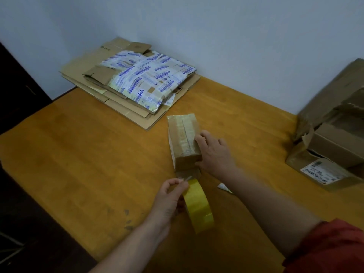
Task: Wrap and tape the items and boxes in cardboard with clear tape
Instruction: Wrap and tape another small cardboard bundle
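Note:
A small cardboard parcel [182,138] wrapped in clear tape lies on the wooden table [88,154] near the middle. My right hand [214,152] grips its near right end, fingers on top and thumb at the near face. My left hand [171,198] holds a yellowish roll of clear tape [199,205] just in front of the parcel. A short strip of tape [184,175] runs from the roll to the parcel's near end.
Flattened cardboard sheets with a printed plastic mailer [145,79] on top lie at the back of the table by the wall. Opened brown boxes [334,138] with a shipping label sit at the right edge. A small white scrap [224,187] lies beside my right forearm.

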